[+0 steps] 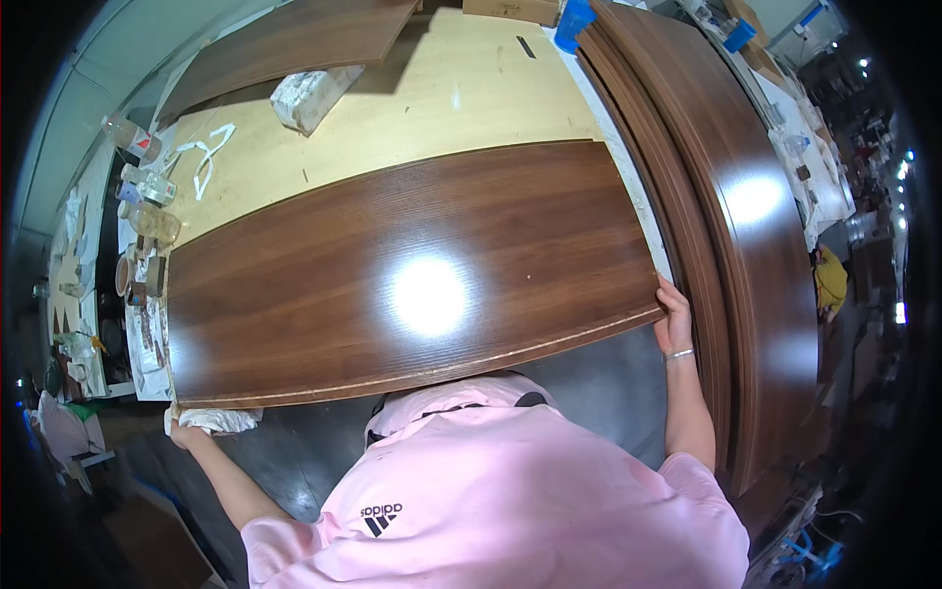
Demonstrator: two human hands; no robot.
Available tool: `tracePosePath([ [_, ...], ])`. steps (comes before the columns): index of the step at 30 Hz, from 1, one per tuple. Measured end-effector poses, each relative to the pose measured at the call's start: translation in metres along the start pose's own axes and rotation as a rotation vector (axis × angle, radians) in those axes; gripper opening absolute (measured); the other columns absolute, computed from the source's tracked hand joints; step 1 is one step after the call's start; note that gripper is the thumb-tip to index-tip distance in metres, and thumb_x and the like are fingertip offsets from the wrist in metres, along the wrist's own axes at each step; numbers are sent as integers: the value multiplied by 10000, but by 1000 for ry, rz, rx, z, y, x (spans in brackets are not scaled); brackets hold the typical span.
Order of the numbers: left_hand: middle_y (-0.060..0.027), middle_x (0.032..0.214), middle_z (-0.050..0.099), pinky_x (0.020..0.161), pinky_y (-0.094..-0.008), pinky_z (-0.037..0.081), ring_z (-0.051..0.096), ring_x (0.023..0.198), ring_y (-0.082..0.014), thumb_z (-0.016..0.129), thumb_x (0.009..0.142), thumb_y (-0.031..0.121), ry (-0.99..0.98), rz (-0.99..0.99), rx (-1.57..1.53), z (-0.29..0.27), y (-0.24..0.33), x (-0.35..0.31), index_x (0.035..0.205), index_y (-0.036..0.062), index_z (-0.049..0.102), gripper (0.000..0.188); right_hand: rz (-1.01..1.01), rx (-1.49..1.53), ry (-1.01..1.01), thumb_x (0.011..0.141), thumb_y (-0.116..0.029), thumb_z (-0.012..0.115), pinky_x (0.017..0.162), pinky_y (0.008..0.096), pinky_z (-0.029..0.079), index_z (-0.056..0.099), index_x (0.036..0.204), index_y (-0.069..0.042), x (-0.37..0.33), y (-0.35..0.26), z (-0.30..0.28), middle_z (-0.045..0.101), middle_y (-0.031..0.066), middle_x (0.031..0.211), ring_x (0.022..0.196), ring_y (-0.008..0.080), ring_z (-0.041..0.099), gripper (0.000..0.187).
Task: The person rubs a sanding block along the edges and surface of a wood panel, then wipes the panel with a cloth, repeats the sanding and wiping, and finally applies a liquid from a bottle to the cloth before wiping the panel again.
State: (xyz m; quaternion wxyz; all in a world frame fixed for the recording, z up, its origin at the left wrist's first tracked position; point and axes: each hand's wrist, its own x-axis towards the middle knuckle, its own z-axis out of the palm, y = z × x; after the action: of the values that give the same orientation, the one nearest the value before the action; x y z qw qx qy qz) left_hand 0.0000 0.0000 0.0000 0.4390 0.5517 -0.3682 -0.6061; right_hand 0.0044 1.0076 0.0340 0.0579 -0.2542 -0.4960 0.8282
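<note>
A long, brown, wood-grain rectangular panel (294,255) is covering the near part of a pale yellow tabletop (442,98). The right hand (674,318) is gripping the panel's near right corner; the left hand (184,433), grip unclear, is touching its near left corner beside a crumpled white cloth (228,421).

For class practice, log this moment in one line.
left hand: at near-left corner of brown panel, white cloth alongside | right hand: holding near-right corner | yellow tabletop: beyond panel

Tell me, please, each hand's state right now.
Left hand: at the near-left corner of the glossy brown rectangular wooden panel, by crumpled white cloth; grip unclear.
Right hand: closed, holding the panel's near-right corner.
</note>
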Motion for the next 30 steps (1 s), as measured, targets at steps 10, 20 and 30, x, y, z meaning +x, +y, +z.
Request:
tracePosePath([
  [10,-253,1367,526,985,-528,498,569,1197,-430,522,992,343,-127,56,62,-10,103,-94,1367,-139,430,617,-201,-640,427,868,42,622,942,279,469,623,1216,124,9,14,33,669,166,1159,1030,196,633,357],
  [20,-177,1350,561,1002,-461,481,585,1177,-327,517,999,361,-834,343,64,78,170,-318,1378,-29,505,544,-613,-811,407,839,37,668,918,313,509,678,1109,42,24,-20,45,662,182,1178,1053,241,641,270],
  [30,-80,1554,385,1173,-626,185,276,1475,-262,634,827,111,-2460,1344,998,93,-149,-580,1431,60,476,627,-538,-1653,437,901,-324,639,1036,503,370,436,1399,2,55,47,97,487,234,1343,1212,400,479,629],
])
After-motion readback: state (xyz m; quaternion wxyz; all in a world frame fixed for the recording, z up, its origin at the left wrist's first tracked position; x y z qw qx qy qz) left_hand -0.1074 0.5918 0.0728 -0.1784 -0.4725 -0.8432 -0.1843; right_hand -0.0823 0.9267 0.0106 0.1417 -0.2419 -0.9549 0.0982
